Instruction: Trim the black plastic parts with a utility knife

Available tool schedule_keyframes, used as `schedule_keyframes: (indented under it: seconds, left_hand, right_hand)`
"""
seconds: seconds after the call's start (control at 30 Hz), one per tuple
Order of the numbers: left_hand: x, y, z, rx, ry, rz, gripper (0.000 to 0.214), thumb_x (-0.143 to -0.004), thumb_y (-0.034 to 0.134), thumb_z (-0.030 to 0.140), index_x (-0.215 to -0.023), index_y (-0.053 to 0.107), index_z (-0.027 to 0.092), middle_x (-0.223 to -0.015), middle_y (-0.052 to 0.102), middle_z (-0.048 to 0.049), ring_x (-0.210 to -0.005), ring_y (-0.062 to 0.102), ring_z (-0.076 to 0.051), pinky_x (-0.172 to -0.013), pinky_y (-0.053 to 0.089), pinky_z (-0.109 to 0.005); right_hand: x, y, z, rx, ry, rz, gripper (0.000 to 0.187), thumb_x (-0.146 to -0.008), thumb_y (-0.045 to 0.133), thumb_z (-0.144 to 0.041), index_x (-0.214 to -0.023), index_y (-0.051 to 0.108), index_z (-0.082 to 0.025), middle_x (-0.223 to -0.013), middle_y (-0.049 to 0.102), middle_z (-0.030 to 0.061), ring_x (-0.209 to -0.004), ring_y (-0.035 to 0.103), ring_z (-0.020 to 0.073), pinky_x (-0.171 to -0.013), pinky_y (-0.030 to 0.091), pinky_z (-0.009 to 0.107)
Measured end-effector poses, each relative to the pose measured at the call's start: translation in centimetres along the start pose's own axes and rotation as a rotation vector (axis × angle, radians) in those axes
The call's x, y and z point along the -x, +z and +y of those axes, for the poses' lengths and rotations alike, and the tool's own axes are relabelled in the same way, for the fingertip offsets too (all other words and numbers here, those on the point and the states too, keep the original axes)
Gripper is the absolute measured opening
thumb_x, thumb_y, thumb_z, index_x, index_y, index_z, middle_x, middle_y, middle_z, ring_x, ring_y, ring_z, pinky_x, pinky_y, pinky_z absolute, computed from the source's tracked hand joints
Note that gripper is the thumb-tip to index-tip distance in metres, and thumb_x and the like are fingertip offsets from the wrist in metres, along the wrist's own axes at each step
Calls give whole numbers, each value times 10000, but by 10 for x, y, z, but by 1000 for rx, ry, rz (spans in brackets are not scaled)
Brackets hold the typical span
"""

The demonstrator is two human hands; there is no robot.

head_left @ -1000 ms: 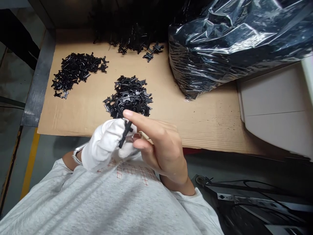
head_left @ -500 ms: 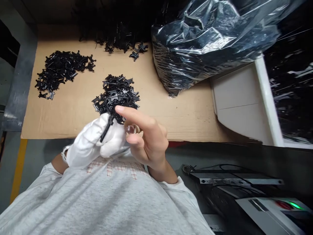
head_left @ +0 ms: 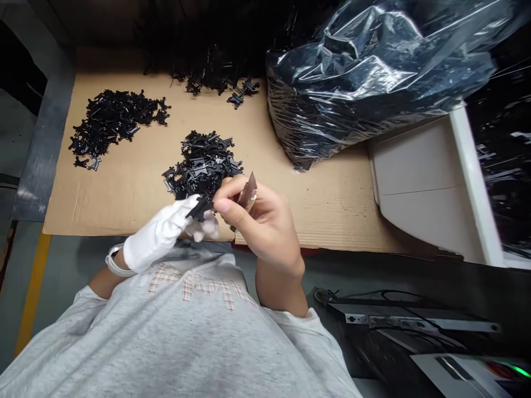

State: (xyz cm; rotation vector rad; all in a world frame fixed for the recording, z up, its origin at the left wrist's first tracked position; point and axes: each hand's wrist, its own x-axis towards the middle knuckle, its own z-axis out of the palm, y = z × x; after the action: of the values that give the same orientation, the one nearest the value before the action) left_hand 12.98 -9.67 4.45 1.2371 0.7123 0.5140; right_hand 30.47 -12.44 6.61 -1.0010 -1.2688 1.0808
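Observation:
My left hand (head_left: 160, 232), in a white glove, is closed on a small black plastic part (head_left: 200, 207) near the table's front edge. My bare right hand (head_left: 267, 221) has its thumb and forefinger pinched at the right end of that part. A flat, pointed metal blade (head_left: 248, 194) is tucked in the same hand, its tip standing up past the fingers. Its lower end is mostly hidden by the thumb. Just beyond both hands lies a pile of similar black parts (head_left: 205, 160) on the cardboard.
Another pile of black parts (head_left: 110, 121) lies at the left of the cardboard sheet (head_left: 136, 193), and more parts (head_left: 211, 72) lie at the back. A full black plastic bag (head_left: 352, 83) stands at the right, beside a white-edged bin (head_left: 418, 182).
My right hand has turned and its thumb and forefinger have come together at the black part. The blade now shows plainly. The part has shifted slightly right and up with my left hand.

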Motion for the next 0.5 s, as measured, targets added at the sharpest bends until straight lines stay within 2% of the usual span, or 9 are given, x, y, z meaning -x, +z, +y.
schedule_keyframes:
  seconds: [0.1,0.17,0.23,0.3,0.37,0.43,0.5]
  left_hand:
    - [0,-11,0,-234,67,265,231,-991,519,351,-854,651,220,-808,660,-6,-721,583,-148,-789,493,-317]
    - [-2,-20,-4,-381,92,420,252,-979,502,345,-813,637,212,-824,667,-8,-686,554,-133,-771,484,-302]
    - [-3,-35,-11,-473,63,513,247,-961,483,341,-805,621,208,-844,679,-22,-693,562,-138,-768,489,-301]
    - [-4,-58,-19,-601,-9,621,211,-943,474,328,-881,634,206,-867,689,-41,-749,596,-168,-798,496,-322]
    - [-2,-87,-25,-823,-105,854,247,-947,468,347,-1040,644,202,-935,704,-75,-810,628,-218,-835,497,-374]
    - [1,-116,-29,-1096,-259,1082,307,-948,462,340,-1149,646,199,-1061,713,-138,-982,650,-304,-945,468,-462]
    - [4,-140,-30,-1230,-405,1145,355,-939,484,390,-1176,651,186,-1131,699,-194,-1085,633,-382,-986,439,-530]
  right_hand:
    - [0,-4,5,51,51,19,379,-915,692,-519,-723,614,-201,-603,504,-62,-500,400,65,-455,323,220]
    - [-2,-8,14,116,68,85,353,-929,675,-495,-735,609,-207,-589,449,-70,-502,367,72,-456,300,226]
    - [-7,-13,25,246,71,187,309,-930,671,-443,-736,607,-211,-585,417,-70,-523,361,84,-489,305,236]
    - [-15,-18,38,377,85,230,308,-926,658,-419,-709,585,-213,-575,393,-70,-528,343,93,-502,283,249]
    - [-25,-22,52,488,151,205,296,-922,634,-402,-701,577,-213,-549,357,-78,-514,324,99,-510,254,263]
    - [-33,-23,64,581,224,184,258,-909,616,-356,-701,580,-209,-534,361,-82,-512,332,102,-532,249,274]
    - [-38,-22,72,614,237,182,242,-898,604,-328,-691,566,-208,-521,367,-83,-512,337,104,-551,253,282]
